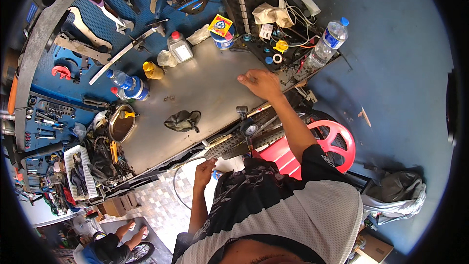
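Observation:
My right hand (263,84) hovers over the right end of the metal workbench (207,76), fingers drawn together and pointing left. Whatever small thing it may pinch is too small to make out. Below the bench's front edge, my left hand (204,172) is closed beside a knobbly bicycle tyre (221,147). Its fingertips come together, and what they hold, if anything, is hidden. Between my hands stands an upright tool with a round gauge (251,129), perhaps a floor pump. A crumpled dark cloth (183,121) lies on the bench.
Bottles (128,84), a grey jug (180,47) and a blue tub (223,39) line the bench's back. A water bottle (326,44) stands by cables and small parts at right. A metal tray (121,123) sits left. A red plastic seat (281,156) is near my body.

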The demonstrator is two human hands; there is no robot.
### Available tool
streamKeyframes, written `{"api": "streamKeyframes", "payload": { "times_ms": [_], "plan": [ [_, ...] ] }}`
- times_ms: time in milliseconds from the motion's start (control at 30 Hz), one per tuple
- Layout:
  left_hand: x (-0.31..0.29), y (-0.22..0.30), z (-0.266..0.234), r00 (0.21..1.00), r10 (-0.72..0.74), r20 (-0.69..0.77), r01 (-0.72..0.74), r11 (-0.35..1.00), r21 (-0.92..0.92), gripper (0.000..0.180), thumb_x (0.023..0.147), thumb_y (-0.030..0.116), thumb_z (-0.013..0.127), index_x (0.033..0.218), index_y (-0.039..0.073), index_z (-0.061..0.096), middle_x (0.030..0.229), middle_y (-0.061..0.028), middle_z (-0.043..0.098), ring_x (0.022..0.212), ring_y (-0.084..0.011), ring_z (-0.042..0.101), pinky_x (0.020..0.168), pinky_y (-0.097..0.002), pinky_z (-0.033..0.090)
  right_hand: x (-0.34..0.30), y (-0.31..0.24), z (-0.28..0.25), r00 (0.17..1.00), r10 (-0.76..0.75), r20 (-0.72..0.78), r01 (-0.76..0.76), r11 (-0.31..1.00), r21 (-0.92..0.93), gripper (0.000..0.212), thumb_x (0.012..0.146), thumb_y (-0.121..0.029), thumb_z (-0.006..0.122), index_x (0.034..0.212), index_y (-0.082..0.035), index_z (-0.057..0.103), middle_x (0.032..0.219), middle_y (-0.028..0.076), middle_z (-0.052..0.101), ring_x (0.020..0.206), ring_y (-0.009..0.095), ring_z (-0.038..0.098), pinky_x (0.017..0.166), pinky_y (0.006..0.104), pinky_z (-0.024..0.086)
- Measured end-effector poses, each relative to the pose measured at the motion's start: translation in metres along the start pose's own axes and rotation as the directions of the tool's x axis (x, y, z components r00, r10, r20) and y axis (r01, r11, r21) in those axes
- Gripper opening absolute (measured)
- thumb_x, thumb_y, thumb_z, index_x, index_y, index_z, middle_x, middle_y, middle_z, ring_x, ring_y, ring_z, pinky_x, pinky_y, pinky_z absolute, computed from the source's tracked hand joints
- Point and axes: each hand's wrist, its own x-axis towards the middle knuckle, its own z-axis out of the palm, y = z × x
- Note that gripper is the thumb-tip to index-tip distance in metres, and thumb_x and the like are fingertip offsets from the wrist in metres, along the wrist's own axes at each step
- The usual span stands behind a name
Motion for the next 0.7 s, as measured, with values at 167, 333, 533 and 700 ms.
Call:
{"api": "streamKeyframes", "payload": {
  "times_ms": [167, 333, 533, 700],
  "plan": [
    [0.005, 0.006, 0.007, 0.999, 0.033, 0.022, -0.035, 0.994, 0.1, 0.043, 0.099, 0.042, 0.071, 0.114, 0.002, 0.077, 0.095, -0.009, 0.077, 0.089, -0.0163, 0.069, 0.08, -0.032, 0.055, 0.001, 0.023, 0.023, 0.988, -0.155, -0.006, 0.155, 0.985, 0.073, 0.056, 0.091, -0.064, 0.068, 0.086, -0.009, 0.074, 0.077, 0.01, 0.067, 0.076, 0.032, 0.067, 0.07, 0.0469, 0.051],
    [0.011, 0.016, 0.008, 0.998, 0.056, 0.033, -0.062, 0.979, 0.195, 0.04, 0.099, 0.039, 0.071, 0.116, 0.003, 0.076, 0.1, -0.0123, 0.078, 0.091, -0.0186, 0.072, 0.083, -0.034, 0.056, -0.011, 0.044, 0.028, 1.0, -0.011, 0.007, 0.009, 0.979, 0.204, 0.037, 0.089, -0.044, 0.077, 0.092, -0.007, 0.075, 0.079, 0.011, 0.067, 0.075, 0.031, 0.066, 0.069, 0.0436, 0.052],
    [0.017, 0.016, 0.01, 0.992, 0.12, 0.033, -0.124, 0.969, 0.212, 0.042, 0.098, 0.039, 0.072, 0.117, 0.002, 0.075, 0.104, -0.0149, 0.078, 0.095, -0.0245, 0.074, 0.087, -0.0364, 0.057, 0.001, 0.071, -0.005, 0.951, 0.081, -0.299, -0.05, 0.993, 0.108, 0.024, 0.087, -0.023, 0.079, 0.107, -0.011, 0.074, 0.086, 0.011, 0.068, 0.08, 0.032, 0.069, 0.072, 0.0432, 0.055],
    [0.013, 0.012, 0.016, 0.99, 0.138, 0.039, -0.143, 0.965, 0.219, 0.041, 0.098, 0.038, 0.072, 0.117, 0.002, 0.075, 0.104, -0.0164, 0.078, 0.098, -0.0258, 0.074, 0.088, -0.0373, 0.057, 0.021, 0.089, -0.042, 0.915, 0.017, -0.404, -0.135, 0.955, -0.265, 0.036, 0.086, -0.019, 0.078, 0.12, -0.013, 0.068, 0.106, 0.013, 0.065, 0.096, 0.034, 0.07, 0.08, 0.0474, 0.058]
  ]
}}
